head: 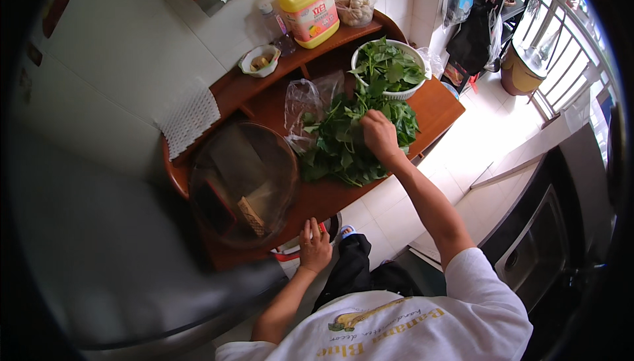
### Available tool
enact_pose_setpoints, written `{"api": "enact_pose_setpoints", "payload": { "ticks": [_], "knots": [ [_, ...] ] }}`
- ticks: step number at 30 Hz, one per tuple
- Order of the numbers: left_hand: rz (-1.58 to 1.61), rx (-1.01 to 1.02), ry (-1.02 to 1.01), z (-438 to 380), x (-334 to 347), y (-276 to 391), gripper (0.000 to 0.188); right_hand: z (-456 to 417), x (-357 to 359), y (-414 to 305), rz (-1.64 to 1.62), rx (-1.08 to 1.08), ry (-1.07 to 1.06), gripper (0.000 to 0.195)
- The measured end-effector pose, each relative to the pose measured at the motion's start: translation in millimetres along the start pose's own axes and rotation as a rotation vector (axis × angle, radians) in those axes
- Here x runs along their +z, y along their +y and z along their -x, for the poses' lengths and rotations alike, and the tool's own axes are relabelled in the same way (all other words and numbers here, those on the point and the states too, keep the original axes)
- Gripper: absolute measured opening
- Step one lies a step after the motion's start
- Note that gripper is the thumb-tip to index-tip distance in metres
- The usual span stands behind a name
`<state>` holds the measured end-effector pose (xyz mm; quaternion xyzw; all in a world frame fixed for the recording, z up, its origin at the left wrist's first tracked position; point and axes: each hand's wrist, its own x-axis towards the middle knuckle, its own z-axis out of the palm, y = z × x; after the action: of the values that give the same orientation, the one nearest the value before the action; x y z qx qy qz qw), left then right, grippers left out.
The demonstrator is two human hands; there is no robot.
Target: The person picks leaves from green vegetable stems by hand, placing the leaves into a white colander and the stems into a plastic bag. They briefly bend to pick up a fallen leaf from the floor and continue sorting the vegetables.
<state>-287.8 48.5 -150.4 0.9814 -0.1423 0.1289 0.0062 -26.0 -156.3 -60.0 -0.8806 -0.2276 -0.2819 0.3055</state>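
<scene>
My right hand [379,133] reaches into a pile of leafy greens [342,150] on the wooden cabinet top; its fingers are bent at the leaves, and whether they grip a stem is hidden. Just behind the pile, a white plastic colander [396,94] holds more leaves. My left hand [315,249] rests near the front edge of the cabinet, fingers extended, over something red and white that is partly hidden beneath it. A crumpled clear plastic bag [299,108] lies left of the greens. Farther left is a round cover or board [242,138], with a patterned brown object and a dark, red-edged object on it.
Along the raised shelf stand a small bowl [260,62], a clear bottle [277,29], a yellow detergent jug [310,11] and a tub of garlic [354,7]. A white woven mat [190,120] leans at the left. A sink [535,252] is at the lower right.
</scene>
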Motion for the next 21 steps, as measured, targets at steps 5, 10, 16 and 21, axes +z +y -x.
{"api": "enact_pose_setpoints", "payload": {
  "ticks": [5,10,16,21],
  "knots": [
    [0.596,-0.171,-0.045,-46.3,-66.3,-8.9,0.023,-3.6,8.9,0.3,0.058,-0.084,-0.431,0.011],
    [0.564,-0.04,0.271,-184.1,-107.4,-69.9,0.023,-1.1,-7.6,-0.1,0.034,-0.03,-0.441,0.018],
    [0.338,-0.042,0.059,-300.8,-52.0,-137.5,0.047,-6.5,-22.5,-14.5,0.021,0.044,-0.339,0.023],
    [0.086,0.1,-0.13,-356.5,-35.6,-139.5,0.062,-12.2,-30.6,-7.8,0.047,-0.155,-0.212,0.016]
  ]
}}
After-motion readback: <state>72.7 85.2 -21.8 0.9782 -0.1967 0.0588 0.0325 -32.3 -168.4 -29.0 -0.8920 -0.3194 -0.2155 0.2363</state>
